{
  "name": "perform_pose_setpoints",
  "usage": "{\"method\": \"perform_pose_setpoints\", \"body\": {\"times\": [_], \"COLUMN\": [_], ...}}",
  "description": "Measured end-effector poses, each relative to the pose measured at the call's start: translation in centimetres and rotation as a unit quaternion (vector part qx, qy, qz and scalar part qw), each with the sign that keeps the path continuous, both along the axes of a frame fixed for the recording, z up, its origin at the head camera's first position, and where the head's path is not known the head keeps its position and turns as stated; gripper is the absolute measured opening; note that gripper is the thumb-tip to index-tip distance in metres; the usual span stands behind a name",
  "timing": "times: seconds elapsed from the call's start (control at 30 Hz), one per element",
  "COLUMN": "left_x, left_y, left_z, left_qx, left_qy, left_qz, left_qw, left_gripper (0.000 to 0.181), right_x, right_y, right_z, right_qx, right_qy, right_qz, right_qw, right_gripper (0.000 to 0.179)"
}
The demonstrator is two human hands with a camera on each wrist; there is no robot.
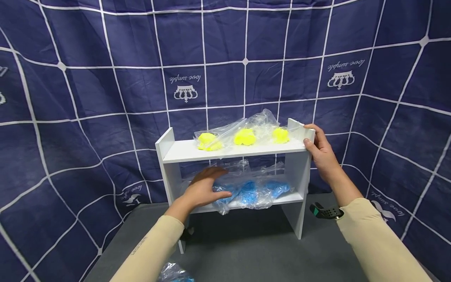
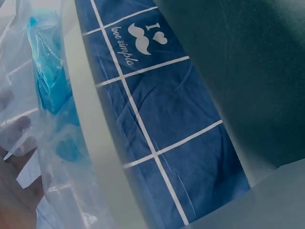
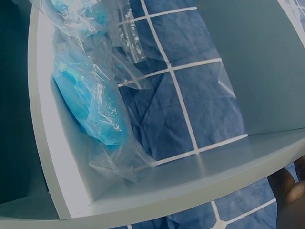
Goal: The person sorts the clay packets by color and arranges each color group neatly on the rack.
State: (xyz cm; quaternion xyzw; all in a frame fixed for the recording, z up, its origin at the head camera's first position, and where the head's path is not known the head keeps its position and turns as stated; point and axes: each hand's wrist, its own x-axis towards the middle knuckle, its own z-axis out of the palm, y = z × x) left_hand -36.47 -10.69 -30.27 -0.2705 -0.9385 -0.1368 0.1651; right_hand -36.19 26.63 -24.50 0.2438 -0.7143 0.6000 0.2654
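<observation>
A white two-tier shelf (image 1: 232, 153) stands in front of me. Its right side panel is pinched near the top by my right hand (image 1: 322, 152), thumb in front and fingers behind. My left hand (image 1: 204, 188) is at the lower tier, thumb and fingers spread apart, beside clear plastic bags of blue stuff (image 1: 248, 192). In the left wrist view its fingers (image 2: 19, 129) show through the clear plastic; whether they touch it I cannot tell. On the upper tier lie clear bags with bright yellow lumps (image 1: 244, 137). The right wrist view shows one blue-filled bag (image 3: 90, 102) near the side panel.
Another clear bag with blue contents (image 1: 174, 273) lies on the dark grey table (image 1: 246, 254) at the front left. A navy curtain (image 1: 225, 43) with white grid lines hangs behind and on both sides. A black strapped device (image 1: 325, 211) sits by my right wrist.
</observation>
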Motion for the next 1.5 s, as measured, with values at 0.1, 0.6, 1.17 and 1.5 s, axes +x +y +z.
{"method": "perform_pose_setpoints", "body": {"times": [0.1, 0.6, 1.17, 1.5], "left_x": [0.4, 4.4, 12.7, 12.1], "left_y": [-0.5, -2.2, -8.6, -13.5], "left_z": [-0.3, -1.3, -5.8, -12.3], "left_qx": [0.002, 0.046, 0.062, 0.022], "left_qy": [0.01, 0.094, 0.014, -0.137], "left_qz": [-0.005, -0.065, -0.24, -0.307], "left_qw": [0.9999, 0.9924, 0.9687, 0.9416], "left_gripper": [0.079, 0.077, 0.067, 0.061], "right_x": [0.0, 0.0, 0.0, 0.2], "right_y": [0.0, -0.1, 0.1, 0.1], "right_z": [0.0, -0.1, 0.1, 0.0], "right_qx": [-0.002, -0.008, -0.003, -0.008], "right_qy": [0.003, 0.005, 0.007, 0.01], "right_qz": [0.002, 0.011, 0.011, 0.018], "right_qw": [1.0, 0.9999, 0.9999, 0.9998], "right_gripper": [0.043, 0.042, 0.044, 0.044]}}
